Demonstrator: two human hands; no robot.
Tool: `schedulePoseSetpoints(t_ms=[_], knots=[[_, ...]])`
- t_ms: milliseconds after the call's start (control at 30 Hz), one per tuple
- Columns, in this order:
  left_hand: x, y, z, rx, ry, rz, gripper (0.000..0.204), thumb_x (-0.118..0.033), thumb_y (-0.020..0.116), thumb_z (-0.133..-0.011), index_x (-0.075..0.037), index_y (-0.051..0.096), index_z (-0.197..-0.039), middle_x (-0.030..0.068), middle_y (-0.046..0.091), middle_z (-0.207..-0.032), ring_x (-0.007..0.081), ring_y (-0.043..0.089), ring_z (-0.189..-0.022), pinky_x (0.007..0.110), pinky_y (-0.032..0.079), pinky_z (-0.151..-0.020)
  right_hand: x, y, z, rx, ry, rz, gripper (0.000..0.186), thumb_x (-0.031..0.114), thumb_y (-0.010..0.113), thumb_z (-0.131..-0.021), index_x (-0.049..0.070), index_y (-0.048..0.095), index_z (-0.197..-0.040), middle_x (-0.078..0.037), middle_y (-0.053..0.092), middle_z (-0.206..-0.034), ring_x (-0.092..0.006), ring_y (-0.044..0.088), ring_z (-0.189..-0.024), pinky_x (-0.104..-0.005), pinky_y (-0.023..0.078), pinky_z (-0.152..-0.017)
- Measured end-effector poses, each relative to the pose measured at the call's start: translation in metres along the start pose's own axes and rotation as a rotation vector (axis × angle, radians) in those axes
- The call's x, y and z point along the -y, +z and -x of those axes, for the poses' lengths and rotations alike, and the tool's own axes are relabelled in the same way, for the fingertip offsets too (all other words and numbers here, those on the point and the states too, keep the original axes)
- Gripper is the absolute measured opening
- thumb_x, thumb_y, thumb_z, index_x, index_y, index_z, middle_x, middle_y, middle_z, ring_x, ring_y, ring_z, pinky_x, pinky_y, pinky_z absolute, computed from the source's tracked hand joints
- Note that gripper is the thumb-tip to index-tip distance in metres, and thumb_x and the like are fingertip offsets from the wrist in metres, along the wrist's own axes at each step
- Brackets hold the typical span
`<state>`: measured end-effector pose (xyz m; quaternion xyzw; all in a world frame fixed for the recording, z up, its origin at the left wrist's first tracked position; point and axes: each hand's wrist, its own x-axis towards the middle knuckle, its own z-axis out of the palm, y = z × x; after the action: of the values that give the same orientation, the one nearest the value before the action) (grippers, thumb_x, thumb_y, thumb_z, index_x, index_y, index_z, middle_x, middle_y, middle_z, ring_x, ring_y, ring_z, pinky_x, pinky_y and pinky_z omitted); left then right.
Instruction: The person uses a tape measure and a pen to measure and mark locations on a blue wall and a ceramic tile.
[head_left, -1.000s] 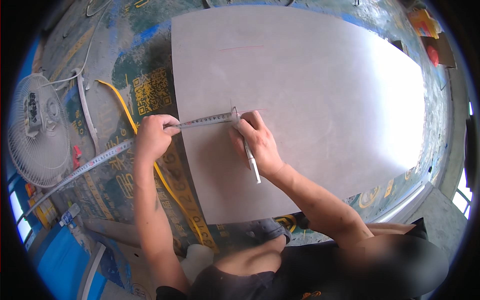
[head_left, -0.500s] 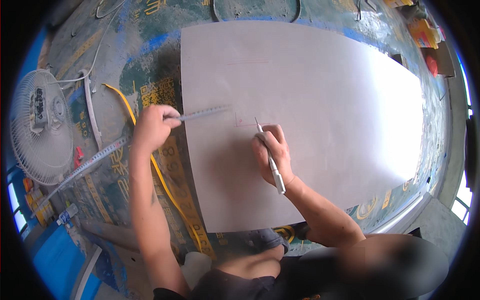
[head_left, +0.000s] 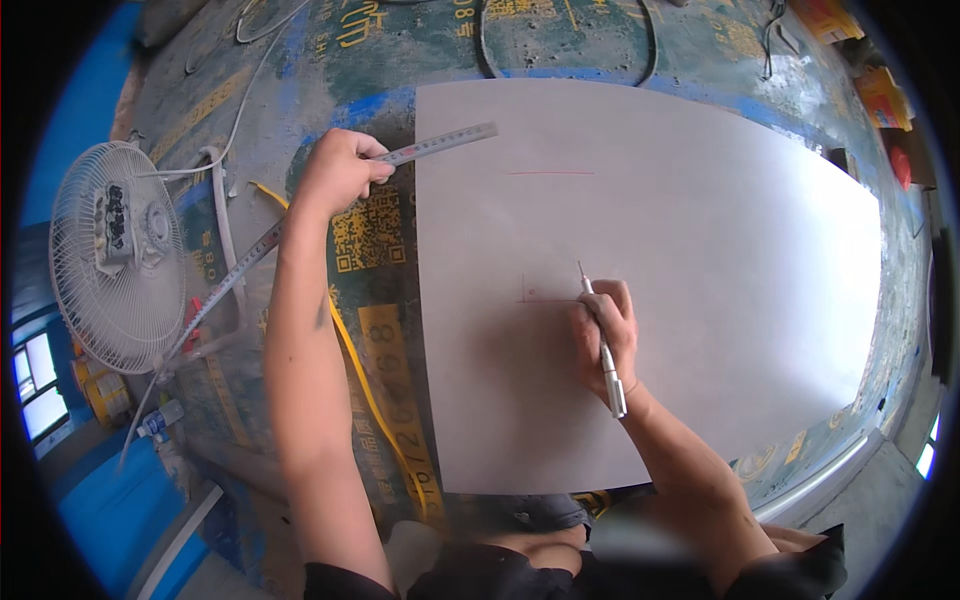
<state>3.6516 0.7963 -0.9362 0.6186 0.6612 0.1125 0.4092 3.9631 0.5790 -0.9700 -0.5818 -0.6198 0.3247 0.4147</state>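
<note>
A large pale grey sheet [head_left: 720, 270] lies flat before me. Held between the thumb and fingers of my left hand [head_left: 343, 170] is a tape measure's blade [head_left: 445, 143]; its free end reaches over the sheet's far left part. The blade also runs back behind my left forearm, down past the fan. My right hand [head_left: 612, 335] grips a slim white pen [head_left: 611, 385], tip pointing away from me. Near that tip, a red corner mark with a small red sign [head_left: 531, 293] is drawn on the sheet. Farther off there is a straight red line [head_left: 550, 173].
At the left lies a white-caged fan [head_left: 118, 255] with a pale cord. A yellow strap [head_left: 365, 395] runs along the sheet's left side over the printed green work surface [head_left: 380, 105]. Dark cable loops [head_left: 484, 45] lie beyond the sheet, with yellow containers [head_left: 882, 98] at the far right.
My left hand has moved away from me with the tape, toward the sheet's far left corner. The pen has shifted slightly right and farther off. The whole view has shifted too.
</note>
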Motion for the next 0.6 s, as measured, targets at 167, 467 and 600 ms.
schedulePoseSetpoints(t_ms=[167, 467, 600], knots=[[-0.078, 0.016, 0.061, -0.131, 0.031, -0.291, 0.008, -0.007, 0.07, -0.08, 0.001, 0.072, -0.082, 0.0105, 0.066, -0.066, 0.0181, 0.06, -0.057, 0.034, 0.046, -0.058, -0.004, -0.002, -0.001, 0.015, 0.015, -0.045, 0.011, 0.007, 0.055, -0.088, -0.004, 0.059, -0.09, -0.017, 0.054, -0.093, -0.0265, 0.051, -0.081, -0.0359, 0.045, -0.069], [-0.151, 0.014, 0.035, -0.332, 0.367, -0.749, 0.014, -0.012, 0.07, -0.072, -0.004, 0.073, -0.084, 0.0164, 0.068, -0.074, 0.0313, 0.069, -0.074, 0.038, 0.052, -0.068, -0.009, -0.002, 0.001, 0.031, -0.047, -0.031, 0.011, 0.006, 0.061, -0.084, 0.0, 0.061, -0.093, -0.016, 0.053, -0.094, -0.0283, 0.054, -0.08, -0.0356, 0.048, -0.068], [-0.064, -0.005, -0.017, 0.008, 0.108, -0.407, 0.015, -0.008, 0.072, -0.075, -0.001, 0.073, -0.087, 0.0063, 0.068, -0.067, 0.0136, 0.058, -0.055, 0.031, 0.046, -0.055, -0.007, -0.001, 0.0, 0.061, -0.068, -0.023, 0.012, 0.008, 0.062, -0.085, -0.001, 0.061, -0.094, -0.016, 0.053, -0.094, -0.0282, 0.055, -0.08, -0.0362, 0.048, -0.067]])
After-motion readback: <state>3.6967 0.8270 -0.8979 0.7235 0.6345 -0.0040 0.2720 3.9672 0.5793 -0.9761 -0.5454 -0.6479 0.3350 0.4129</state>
